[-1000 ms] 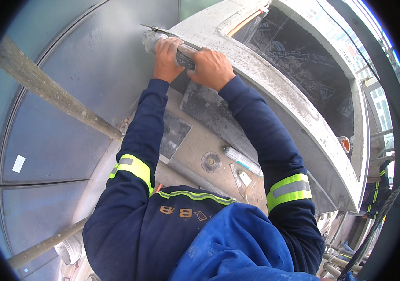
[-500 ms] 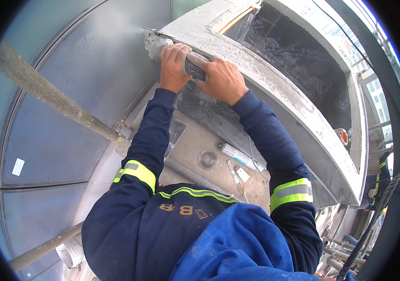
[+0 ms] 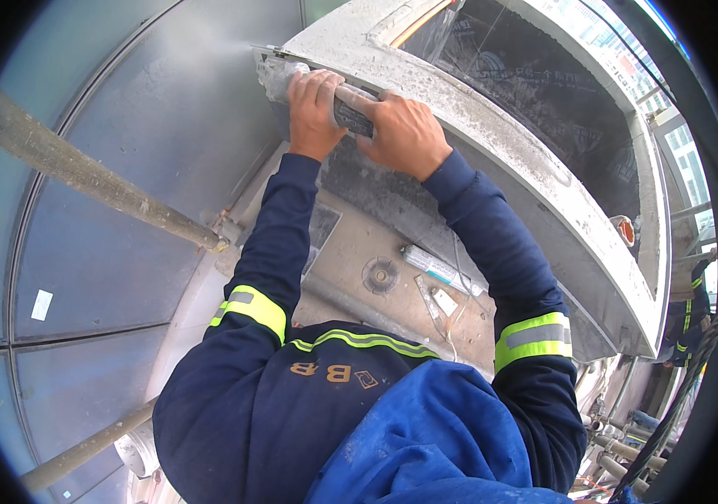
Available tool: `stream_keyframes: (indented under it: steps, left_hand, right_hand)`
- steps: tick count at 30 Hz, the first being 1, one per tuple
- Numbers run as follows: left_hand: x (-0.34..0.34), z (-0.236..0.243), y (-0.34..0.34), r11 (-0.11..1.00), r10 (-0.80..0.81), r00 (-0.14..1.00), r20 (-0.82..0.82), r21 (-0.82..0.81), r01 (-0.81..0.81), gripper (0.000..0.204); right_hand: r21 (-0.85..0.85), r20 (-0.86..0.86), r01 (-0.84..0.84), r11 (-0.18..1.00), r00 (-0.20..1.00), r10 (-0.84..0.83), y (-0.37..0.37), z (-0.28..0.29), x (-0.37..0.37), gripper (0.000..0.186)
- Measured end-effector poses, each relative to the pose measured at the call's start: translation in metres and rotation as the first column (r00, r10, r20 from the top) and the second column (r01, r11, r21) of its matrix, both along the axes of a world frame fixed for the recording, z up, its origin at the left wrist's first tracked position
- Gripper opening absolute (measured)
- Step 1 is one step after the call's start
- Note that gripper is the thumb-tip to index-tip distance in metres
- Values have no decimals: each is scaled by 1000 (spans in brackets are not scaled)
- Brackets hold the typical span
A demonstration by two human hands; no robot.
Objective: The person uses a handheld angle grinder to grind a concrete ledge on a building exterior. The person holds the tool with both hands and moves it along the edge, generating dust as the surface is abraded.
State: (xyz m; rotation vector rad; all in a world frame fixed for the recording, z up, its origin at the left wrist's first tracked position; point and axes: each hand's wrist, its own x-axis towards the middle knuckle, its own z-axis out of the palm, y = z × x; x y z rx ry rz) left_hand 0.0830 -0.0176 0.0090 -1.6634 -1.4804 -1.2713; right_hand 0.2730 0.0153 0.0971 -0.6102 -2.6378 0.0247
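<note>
A dust-coated angle grinder [image 3: 352, 116] lies along the edge of a pale concrete ledge [image 3: 493, 139], its thin disc edge-on at the ledge's far-left corner. Pale dust streams from the disc to the left. My left hand [image 3: 315, 111] wraps round the tool's body close to its whitened head. Behind it, my right hand [image 3: 409, 136] grips the dark rear part, thumb pointing toward the left hand. Both palms and some of the fingers are hidden from above.
A scaffold pole [image 3: 90, 168] slants across blue-grey wall panels [image 3: 98, 260] on the left. Below the ledge lie a sealant tube [image 3: 439, 269], a white tag [image 3: 444, 301] and a round drain cover [image 3: 381, 275]. Another person's dark sleeve [image 3: 695, 315] shows at far right, near a steel cable [image 3: 674, 428].
The view has shifted slightly. Both hands keep their grip on the grinder, which stays at the ledge corner, and dust still blows leftward.
</note>
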Motion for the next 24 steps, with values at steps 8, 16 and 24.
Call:
stream_keyframes:
  steps: [8, 16, 24]
  left_hand:
    - [-9, -2, 4, 1000, 2, 1000, -11, 6, -2, 75]
    - [-18, -5, 8, 999, 17, 1000, -14, 30, -17, 74]
    - [-27, -6, 10, 1000, 20, 1000, -8, 14, -20, 79]
  right_hand:
    - [16, -19, -13, 1000, 1000, 14, 4, -5, -8, 75]
    - [5, 24, -6, 1000, 1000, 6, 7, -4, -17, 67]
    - [18, 48, -12, 1000, 999, 11, 15, -6, -28, 67]
